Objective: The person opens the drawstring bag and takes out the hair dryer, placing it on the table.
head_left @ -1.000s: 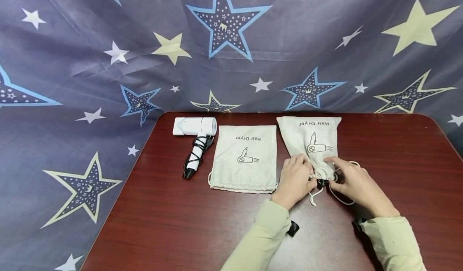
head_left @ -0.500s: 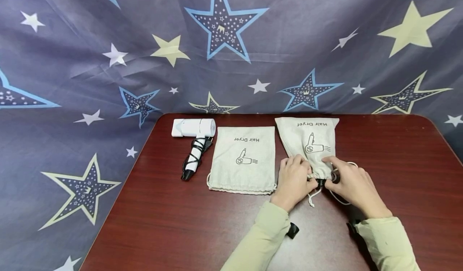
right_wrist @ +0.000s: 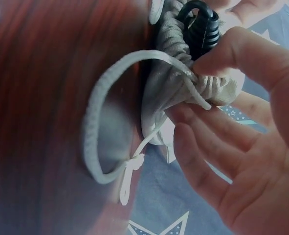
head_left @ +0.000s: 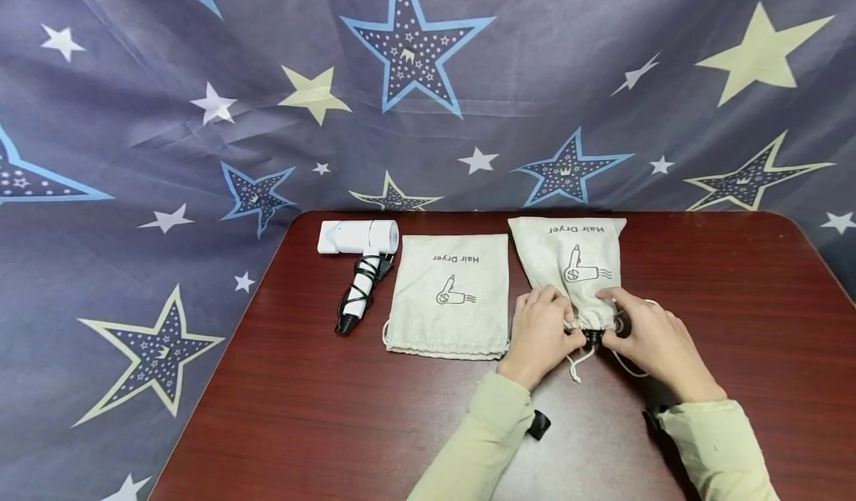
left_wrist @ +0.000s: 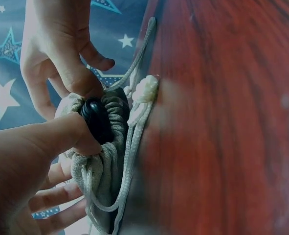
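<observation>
Gathered bag (head_left: 567, 263): matt, coarse woven cloth. Cord (right_wrist: 92, 122): braided. White hair dryer (head_left: 361, 237): smooth plastic. Table (head_left: 301, 412): glossy wood-grain.

Starry blue-grey cloth (head_left: 495, 125) behind reddish-brown table (head_left: 287, 419)

head: high, fwd+down, wide | L+R wrist: low, v. close, share bag mouth (left_wrist: 117, 117)

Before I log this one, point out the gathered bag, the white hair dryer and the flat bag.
Gathered bag (head_left: 573, 267): head view, its printed face.
White hair dryer (head_left: 363, 238): head view, its barrel.
Flat bag (head_left: 446, 293): head view, its printed face.
</observation>
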`<state>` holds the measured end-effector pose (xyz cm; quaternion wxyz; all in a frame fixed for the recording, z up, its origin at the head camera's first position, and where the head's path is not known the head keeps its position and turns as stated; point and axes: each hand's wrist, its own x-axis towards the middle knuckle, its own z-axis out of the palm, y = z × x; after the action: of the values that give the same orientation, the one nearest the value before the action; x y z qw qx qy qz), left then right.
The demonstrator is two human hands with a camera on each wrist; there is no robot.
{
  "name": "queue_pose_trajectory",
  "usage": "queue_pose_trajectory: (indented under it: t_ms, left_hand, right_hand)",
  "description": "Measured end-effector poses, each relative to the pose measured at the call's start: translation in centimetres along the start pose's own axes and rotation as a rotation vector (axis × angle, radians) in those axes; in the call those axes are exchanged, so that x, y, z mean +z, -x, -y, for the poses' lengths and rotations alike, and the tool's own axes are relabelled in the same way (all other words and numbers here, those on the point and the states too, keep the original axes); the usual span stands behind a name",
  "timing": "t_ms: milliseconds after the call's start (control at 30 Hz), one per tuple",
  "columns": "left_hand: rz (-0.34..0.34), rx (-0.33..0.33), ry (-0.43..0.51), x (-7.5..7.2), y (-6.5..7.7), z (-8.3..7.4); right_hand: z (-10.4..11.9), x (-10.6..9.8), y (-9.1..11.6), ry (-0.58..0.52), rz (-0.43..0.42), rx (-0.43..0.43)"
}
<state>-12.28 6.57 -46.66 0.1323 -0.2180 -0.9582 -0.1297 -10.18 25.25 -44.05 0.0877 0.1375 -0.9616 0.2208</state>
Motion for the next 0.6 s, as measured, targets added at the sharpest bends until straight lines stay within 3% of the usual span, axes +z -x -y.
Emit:
queue_pose_trajectory:
  t_ms: [433,600]
  left_hand:
    - [-0.008,-0.007,0.071,-0.24,0.01,0.55]
    - [0.0,-0.02,0.082,-0.37,0.01,0.62]
  right_hand:
    - [-0.64,-0.64,0.19,-0.023,0.021,0.036]
    - [-0.75,-0.57,0.21,-0.019,0.019,0.009]
